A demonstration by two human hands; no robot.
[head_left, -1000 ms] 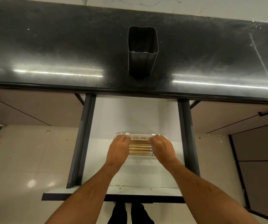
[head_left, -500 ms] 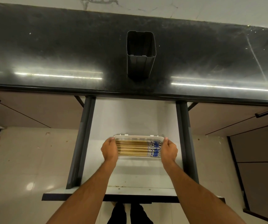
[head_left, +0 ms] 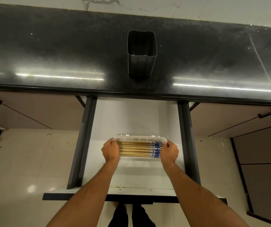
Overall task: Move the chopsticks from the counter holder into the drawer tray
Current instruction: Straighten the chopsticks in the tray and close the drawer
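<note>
Head cam: both hands slid off the chopsticks [head_left: 134, 149] outward; left hand [head_left: 111, 151] and right hand [head_left: 169, 152] gripped the tray [head_left: 139, 138] ends, holder [head_left: 142, 53] looked empty, basically done.

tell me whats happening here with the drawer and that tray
A person stands at an open drawer under a dark counter. The left hand and right hand grip the two ends of a white tray inside it. The chopsticks lie side by side in the tray, patterned ends to the right. The holder on the counter looks empty.
</note>
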